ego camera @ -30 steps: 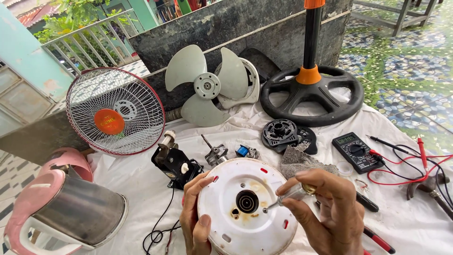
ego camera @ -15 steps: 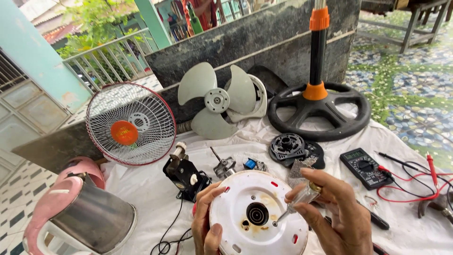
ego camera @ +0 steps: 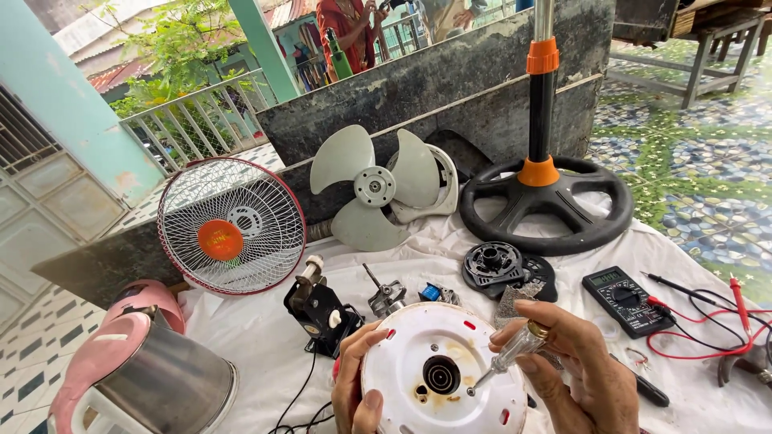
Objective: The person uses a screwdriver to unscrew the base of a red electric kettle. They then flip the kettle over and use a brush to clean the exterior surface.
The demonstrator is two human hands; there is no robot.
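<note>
Down low on the cloth [ego camera: 257, 337], left hand [ego camera: 354, 386] clamps the white base [ego camera: 442, 374] by its rim, underside up, steadying it while right hand [ego camera: 571, 370] pinches a screwdriver [ego camera: 503, 362], tip angled at a screw hole; meter [ego camera: 627, 299] close by.

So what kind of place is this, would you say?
Probably an outdoor repair spot for small appliances, on a cloth-covered table: fan blades, a fan guard and a multimeter lie about, with a railing and trees behind.
</note>
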